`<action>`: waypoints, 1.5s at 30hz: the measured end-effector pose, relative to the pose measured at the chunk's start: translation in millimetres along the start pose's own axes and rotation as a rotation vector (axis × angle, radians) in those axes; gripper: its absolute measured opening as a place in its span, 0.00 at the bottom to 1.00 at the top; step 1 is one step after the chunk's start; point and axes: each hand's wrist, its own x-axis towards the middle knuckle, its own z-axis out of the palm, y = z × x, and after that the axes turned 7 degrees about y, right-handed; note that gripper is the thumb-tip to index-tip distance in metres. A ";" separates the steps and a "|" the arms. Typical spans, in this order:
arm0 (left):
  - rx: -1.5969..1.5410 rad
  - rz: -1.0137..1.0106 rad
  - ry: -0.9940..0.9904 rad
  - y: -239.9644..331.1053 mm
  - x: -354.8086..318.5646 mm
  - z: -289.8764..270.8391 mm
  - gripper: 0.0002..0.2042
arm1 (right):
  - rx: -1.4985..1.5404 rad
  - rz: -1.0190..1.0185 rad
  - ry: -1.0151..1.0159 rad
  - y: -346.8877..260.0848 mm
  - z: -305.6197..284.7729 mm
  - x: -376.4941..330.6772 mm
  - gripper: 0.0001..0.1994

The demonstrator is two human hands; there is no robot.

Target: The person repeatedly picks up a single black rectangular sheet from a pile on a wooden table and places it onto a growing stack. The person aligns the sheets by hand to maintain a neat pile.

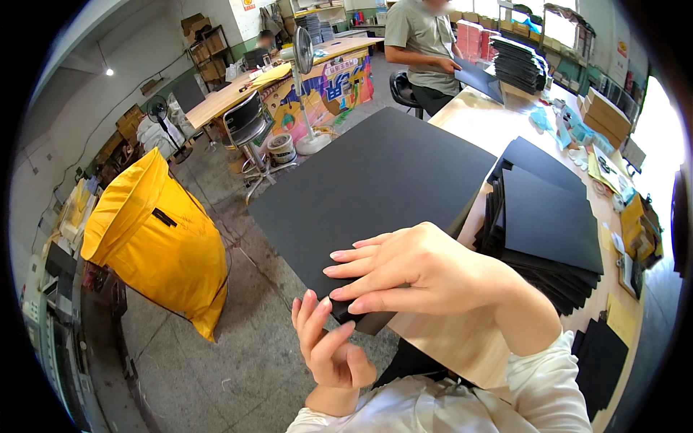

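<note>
The person holds one large black sheet [375, 184] out past the left edge of the long wooden table [473, 119], so most of it hangs over the concrete floor [238, 361] and only its right side lies above the table edge. The right hand [415, 270] lies flat on top of the sheet's near corner, fingers stretched and close together, pressing down; the left hand [328, 346] is under and just in front of that same corner, fingers half open and pointing up, tips touching or nearly touching the sheet edge, but I cannot tell if it really pinches. So the sheet seems clamped between the 2 hands at the corner, not yet put down anywhere. On the table, to the right of the hands, is a thick untidy stack of black sheets [552, 231], w/ the top ones lying slanted, and a smaller black pile [603, 361] sits near the table's near right corner. I judge the work is somewhere in the middle: one sheet is in hand, many sheets lie in the stack, and it is not visible which pile is finished and which is waiting. At the far end of the table another person [422, 43] handles a dark sheet beside a tall neat stack [518, 65]. A big yellow bag [155, 242] stands on the floor, left of the table.
</note>
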 end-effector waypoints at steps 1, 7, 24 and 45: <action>0.055 -0.016 -0.056 3.1 1.6 -2.4 0.14 | 0.002 -0.004 0.007 0.9 0.4 -1.3 0.12; 0.087 -0.033 -0.053 19.7 21.6 7.1 0.18 | -0.152 -0.128 0.048 -3.9 -5.7 -9.9 0.17; -0.631 0.241 -0.550 185.0 -84.5 96.6 0.09 | -0.093 -0.226 2.062 -214.6 -154.5 -324.7 0.03; -0.949 -1.411 -1.163 341.1 -265.5 240.2 0.26 | -1.382 1.276 1.242 -329.2 -83.8 -661.4 0.24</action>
